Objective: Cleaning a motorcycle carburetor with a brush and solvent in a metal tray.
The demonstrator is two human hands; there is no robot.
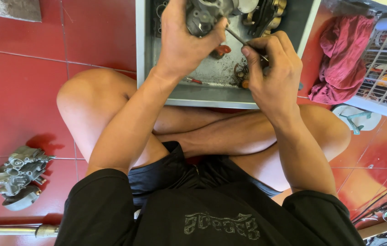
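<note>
Carburetor body (pixel 205 16), grey cast metal, sits over a shallow metal tray (pixel 193 91) on the red tiled floor (pixel 20 91), clamped in the left hand (pixel 182 43) so it stays steady and any bits drop into the tray. Right hand (pixel 273 73) has its fingers (pixel 259 48) pinched around a thin tool (pixel 239 38), probably a small screwdriver, angled into the casting. 1 more carburetor (pixel 15 175) lies apart on the tiles, left of the knee.
</note>
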